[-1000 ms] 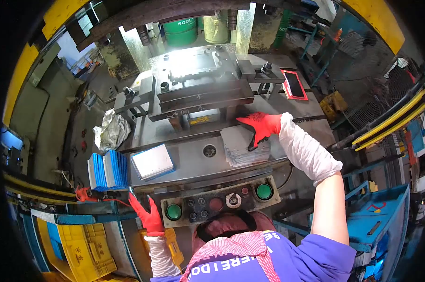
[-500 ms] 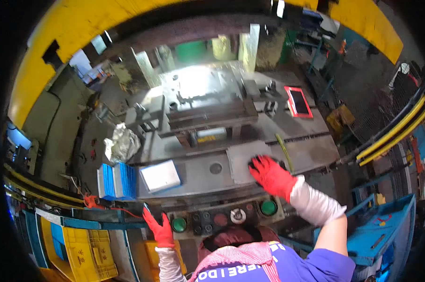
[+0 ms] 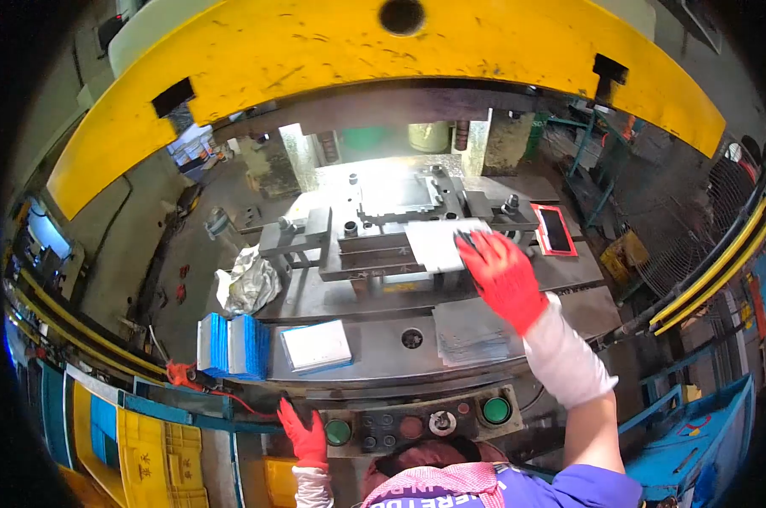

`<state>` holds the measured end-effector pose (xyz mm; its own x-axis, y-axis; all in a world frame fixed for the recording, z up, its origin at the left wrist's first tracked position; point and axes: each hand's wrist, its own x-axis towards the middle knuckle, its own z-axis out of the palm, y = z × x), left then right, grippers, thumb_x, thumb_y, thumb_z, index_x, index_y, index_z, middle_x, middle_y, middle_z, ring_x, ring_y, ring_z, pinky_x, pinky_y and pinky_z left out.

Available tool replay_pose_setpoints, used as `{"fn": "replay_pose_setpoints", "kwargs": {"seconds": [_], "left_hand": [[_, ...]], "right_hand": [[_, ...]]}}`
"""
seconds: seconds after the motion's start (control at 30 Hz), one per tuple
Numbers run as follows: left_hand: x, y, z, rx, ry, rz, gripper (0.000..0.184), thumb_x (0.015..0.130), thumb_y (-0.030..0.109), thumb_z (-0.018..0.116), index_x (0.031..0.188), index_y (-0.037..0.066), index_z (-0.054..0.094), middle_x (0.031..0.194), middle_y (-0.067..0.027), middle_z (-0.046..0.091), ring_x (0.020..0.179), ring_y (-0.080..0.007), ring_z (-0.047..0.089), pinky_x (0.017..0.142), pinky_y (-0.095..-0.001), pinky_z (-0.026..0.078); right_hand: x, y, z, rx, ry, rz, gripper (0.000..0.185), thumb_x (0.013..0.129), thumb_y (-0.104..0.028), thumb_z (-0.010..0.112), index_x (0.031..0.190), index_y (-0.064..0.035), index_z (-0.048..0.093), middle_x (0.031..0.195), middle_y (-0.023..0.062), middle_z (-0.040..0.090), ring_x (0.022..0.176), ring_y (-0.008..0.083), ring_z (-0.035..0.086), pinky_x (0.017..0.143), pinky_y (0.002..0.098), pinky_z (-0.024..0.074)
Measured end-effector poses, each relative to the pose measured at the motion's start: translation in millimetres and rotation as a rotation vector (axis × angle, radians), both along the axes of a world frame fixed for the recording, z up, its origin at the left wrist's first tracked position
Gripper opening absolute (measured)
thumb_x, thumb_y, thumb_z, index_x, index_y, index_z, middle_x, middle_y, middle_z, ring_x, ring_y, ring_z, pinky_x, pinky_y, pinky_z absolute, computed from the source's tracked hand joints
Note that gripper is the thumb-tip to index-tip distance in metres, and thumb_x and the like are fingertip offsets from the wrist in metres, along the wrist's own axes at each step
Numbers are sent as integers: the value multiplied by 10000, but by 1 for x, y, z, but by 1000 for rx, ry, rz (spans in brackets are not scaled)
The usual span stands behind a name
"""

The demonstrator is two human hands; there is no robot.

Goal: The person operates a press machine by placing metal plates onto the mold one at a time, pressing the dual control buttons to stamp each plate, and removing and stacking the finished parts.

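My right hand (image 3: 503,275), in a red glove, grips the edge of a thin flat metal sheet (image 3: 438,245). The sheet is held over the front edge of the steel die (image 3: 370,254), whose top is brightly lit. Below it on the press bed lies a stack of similar grey sheets (image 3: 467,334). My left hand (image 3: 305,436), also red-gloved, is low on the left with thumb and fingers apart. It holds nothing and is beside the left green button (image 3: 338,433) of the control panel (image 3: 374,419).
The yellow press frame (image 3: 383,51) arches overhead. On the bed are blue-edged stacked pieces (image 3: 235,345), a white pad (image 3: 317,345), a crumpled silvery bag (image 3: 249,281) and a phone on a red case (image 3: 555,230). Yellow crates (image 3: 150,453) stand lower left, a blue cart (image 3: 696,436) lower right.
My right hand has lifted a sheet from the stack and carried it up and forward to the die. My left hand stays by the green button. The head view has shifted.
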<state>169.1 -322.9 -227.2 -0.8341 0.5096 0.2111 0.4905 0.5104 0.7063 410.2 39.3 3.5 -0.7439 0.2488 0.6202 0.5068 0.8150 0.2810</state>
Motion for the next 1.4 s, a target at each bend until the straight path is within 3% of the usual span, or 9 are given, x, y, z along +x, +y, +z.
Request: {"fn": "replay_pose_setpoints", "kwargs": {"seconds": [0.33,0.37,0.53,0.83,0.97,1.07,1.1,1.2,1.4], "left_hand": [[-2,-52,-3,-117,-72,114,793,831,216,631,1466,21,198,1501,-207,235,1397,-400,150,1143,-461,158],[-1,-57,-4,-128,-93,137,794,832,219,632,1466,21,196,1503,-202,233,1398,-399,146,1142,-461,159],[1,-66,-7,-166,-178,189,797,839,227,633,1471,35,187,1516,-173,223,1404,-398,130,1143,-462,159],[-1,-51,9,-181,-214,166,802,839,253,629,1473,40,187,1514,-194,212,1410,-387,116,1148,-455,145],[-3,-65,-4,-181,-203,197,799,839,253,631,1472,43,192,1517,-182,213,1412,-380,112,1153,-445,141],[0,-71,-11,-206,-231,214,802,835,250,637,1472,47,195,1517,-175,219,1411,-380,119,1154,-441,143],[0,-71,-14,-222,-233,208,802,834,244,640,1472,48,195,1517,-172,221,1411,-379,120,1153,-441,146],[0,-67,-16,-237,-245,217,803,831,229,644,1473,49,195,1511,-172,241,1407,-383,138,1149,-445,159],[-7,-68,-55,-196,-165,169,796,829,266,643,1461,36,216,1476,-220,290,1379,-413,207,1139,-457,184]], "right_hand": [[-163,118,8,-66,-401,-201,454,794,-300,617,1202,-113,549,1192,79,585,1105,227,559,952,365,413],[-166,111,17,-172,-584,-285,508,870,-401,524,1279,-100,515,1290,123,538,1203,277,500,1004,382,381],[-140,103,49,-707,-530,-8,814,870,-669,357,1415,-65,378,1463,193,344,1369,365,274,1139,412,178],[-172,64,15,-298,-309,-380,725,887,-614,315,1270,-43,544,1306,207,522,1306,328,385,1088,488,208],[-169,67,53,-578,-377,-235,667,918,-577,278,1309,-93,517,1374,154,478,1352,312,328,1105,492,188],[-171,85,29,-387,-267,-156,659,930,-566,263,1367,-109,452,1449,124,393,1379,289,291,1128,477,152],[-176,89,28,-467,-439,-228,677,926,-578,273,1403,-115,399,1486,132,328,1389,279,274,1142,455,124],[-174,74,12,-485,-350,-248,690,924,-587,277,1397,-102,411,1474,144,346,1391,279,269,1143,430,122],[-174,73,31,-638,-335,-197,671,932,-552,299,1342,-47,463,1415,147,430,1325,271,384,1098,418,260]]}}
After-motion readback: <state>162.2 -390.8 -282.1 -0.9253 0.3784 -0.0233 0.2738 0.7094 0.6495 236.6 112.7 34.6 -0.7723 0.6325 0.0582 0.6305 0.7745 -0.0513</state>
